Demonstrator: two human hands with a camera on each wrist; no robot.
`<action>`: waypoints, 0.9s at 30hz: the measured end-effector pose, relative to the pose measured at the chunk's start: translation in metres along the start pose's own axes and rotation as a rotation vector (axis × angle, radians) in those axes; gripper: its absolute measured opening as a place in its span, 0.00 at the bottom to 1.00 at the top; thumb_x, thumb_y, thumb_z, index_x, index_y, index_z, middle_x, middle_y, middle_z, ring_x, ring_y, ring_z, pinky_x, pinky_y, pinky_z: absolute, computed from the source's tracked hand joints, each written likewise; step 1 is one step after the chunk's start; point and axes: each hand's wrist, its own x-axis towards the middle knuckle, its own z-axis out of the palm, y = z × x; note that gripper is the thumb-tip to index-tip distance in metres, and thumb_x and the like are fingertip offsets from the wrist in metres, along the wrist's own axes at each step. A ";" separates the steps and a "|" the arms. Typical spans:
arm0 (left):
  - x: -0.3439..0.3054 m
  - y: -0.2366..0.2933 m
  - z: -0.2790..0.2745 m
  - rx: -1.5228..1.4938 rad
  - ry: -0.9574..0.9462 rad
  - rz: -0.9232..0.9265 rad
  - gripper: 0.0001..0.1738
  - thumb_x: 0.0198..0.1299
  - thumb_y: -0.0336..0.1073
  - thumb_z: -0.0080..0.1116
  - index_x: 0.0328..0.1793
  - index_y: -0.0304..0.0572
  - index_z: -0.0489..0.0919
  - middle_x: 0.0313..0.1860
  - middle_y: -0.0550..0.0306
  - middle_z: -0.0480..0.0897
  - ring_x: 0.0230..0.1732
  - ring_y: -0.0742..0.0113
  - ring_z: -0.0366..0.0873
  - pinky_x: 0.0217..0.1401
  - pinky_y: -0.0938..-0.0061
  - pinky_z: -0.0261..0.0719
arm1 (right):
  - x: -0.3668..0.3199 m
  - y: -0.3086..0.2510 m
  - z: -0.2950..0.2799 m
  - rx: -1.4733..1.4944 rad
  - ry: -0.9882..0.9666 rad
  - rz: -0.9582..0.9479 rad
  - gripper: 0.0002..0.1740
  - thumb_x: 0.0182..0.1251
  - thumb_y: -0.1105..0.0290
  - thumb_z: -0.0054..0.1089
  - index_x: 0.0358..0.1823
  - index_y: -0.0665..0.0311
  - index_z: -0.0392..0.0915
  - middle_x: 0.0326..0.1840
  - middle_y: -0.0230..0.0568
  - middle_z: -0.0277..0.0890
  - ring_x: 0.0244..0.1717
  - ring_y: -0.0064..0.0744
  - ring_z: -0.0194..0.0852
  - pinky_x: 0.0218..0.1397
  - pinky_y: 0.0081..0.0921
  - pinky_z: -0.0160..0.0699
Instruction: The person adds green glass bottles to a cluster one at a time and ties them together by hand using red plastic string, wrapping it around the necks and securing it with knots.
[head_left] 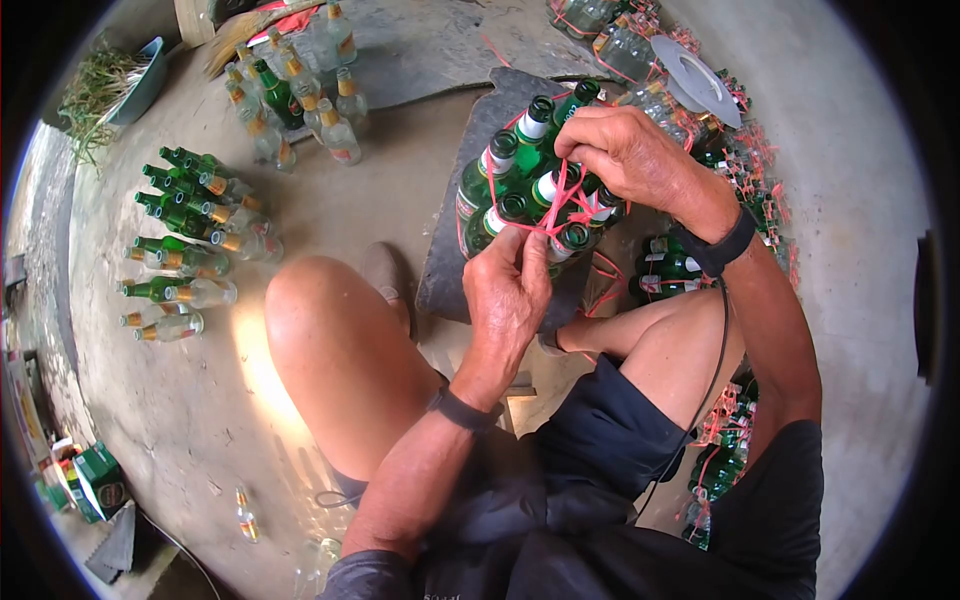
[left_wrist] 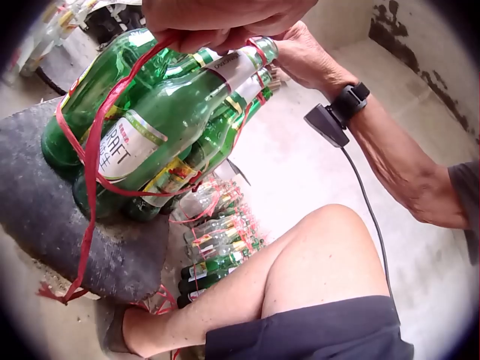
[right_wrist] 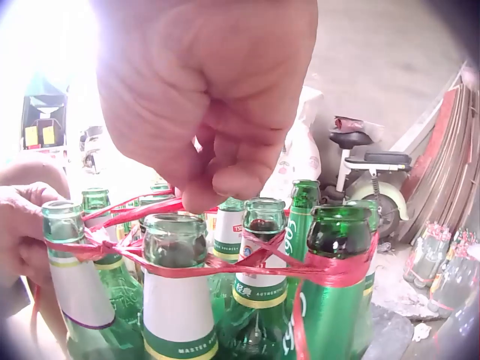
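Observation:
A cluster of green bottles (head_left: pixel 502 150) stands on a dark slab (head_left: pixel 440 270), with pink-red twine (head_left: pixel 560 200) running round and across the necks. The left hand (head_left: pixel 507 290) pinches the twine between thumb and finger at the near edge of the cluster. Above the far side of the necks, the right hand (head_left: pixel 625 150) pinches a raised strand. The right wrist view shows the right hand (right_wrist: pixel 210 97) over the bottle mouths, fingers curled together on twine (right_wrist: pixel 142 210). In the left wrist view, a loose strand (left_wrist: pixel 91 180) hangs down past a labelled bottle (left_wrist: pixel 150 135).
Loose green and clear bottles (head_left: pixel 190 255) stand on the floor at left, with another group (head_left: pixel 325 120) beyond. Tied bundles (head_left: pixel 680 265) line the right side, a grey disc (head_left: pixel 697 80) on some. A single small bottle (head_left: pixel 246 515) lies at lower left.

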 end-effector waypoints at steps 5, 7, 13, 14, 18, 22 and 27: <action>-0.001 0.003 0.002 -0.001 0.027 0.006 0.12 0.78 0.36 0.63 0.45 0.34 0.87 0.29 0.39 0.86 0.30 0.44 0.89 0.37 0.59 0.83 | 0.009 0.005 -0.002 0.053 -0.029 0.036 0.07 0.64 0.76 0.64 0.42 0.68 0.87 0.39 0.53 0.89 0.44 0.57 0.89 0.51 0.46 0.86; -0.001 0.004 0.003 0.010 0.039 0.038 0.11 0.78 0.36 0.63 0.46 0.34 0.87 0.29 0.39 0.86 0.31 0.44 0.89 0.37 0.59 0.83 | 0.013 0.005 -0.001 0.076 -0.060 0.075 0.08 0.63 0.75 0.64 0.41 0.68 0.88 0.38 0.54 0.90 0.44 0.57 0.90 0.51 0.46 0.86; -0.003 0.002 0.003 -0.010 0.027 -0.033 0.10 0.78 0.35 0.63 0.47 0.35 0.87 0.32 0.38 0.87 0.34 0.41 0.90 0.38 0.58 0.83 | 0.020 0.016 0.004 0.058 -0.145 0.003 0.07 0.67 0.77 0.64 0.42 0.72 0.87 0.36 0.51 0.90 0.39 0.47 0.92 0.46 0.37 0.87; -0.003 0.002 0.003 -0.009 0.033 -0.034 0.10 0.78 0.36 0.63 0.48 0.36 0.87 0.32 0.37 0.87 0.34 0.40 0.91 0.38 0.58 0.83 | 0.022 0.010 0.000 0.091 -0.200 0.122 0.09 0.64 0.78 0.63 0.43 0.69 0.89 0.36 0.52 0.90 0.41 0.49 0.92 0.47 0.40 0.87; -0.003 0.005 0.000 0.030 0.030 -0.057 0.11 0.78 0.37 0.63 0.47 0.36 0.88 0.32 0.37 0.87 0.35 0.38 0.90 0.39 0.57 0.84 | 0.028 -0.006 -0.010 0.189 -0.376 0.472 0.11 0.61 0.79 0.63 0.43 0.67 0.91 0.37 0.51 0.91 0.43 0.50 0.93 0.50 0.43 0.88; -0.002 0.001 -0.002 0.063 0.039 -0.019 0.12 0.77 0.38 0.63 0.46 0.37 0.88 0.30 0.37 0.86 0.34 0.38 0.89 0.38 0.57 0.83 | 0.014 0.026 0.009 0.142 -0.191 0.071 0.10 0.66 0.79 0.63 0.46 0.70 0.90 0.37 0.50 0.91 0.39 0.39 0.91 0.47 0.36 0.87; -0.006 0.003 -0.007 0.016 0.031 -0.065 0.11 0.76 0.36 0.63 0.44 0.36 0.89 0.27 0.39 0.85 0.27 0.45 0.87 0.36 0.58 0.82 | 0.012 0.024 0.011 0.106 -0.189 0.074 0.12 0.66 0.80 0.62 0.47 0.70 0.90 0.39 0.51 0.91 0.42 0.41 0.92 0.50 0.36 0.87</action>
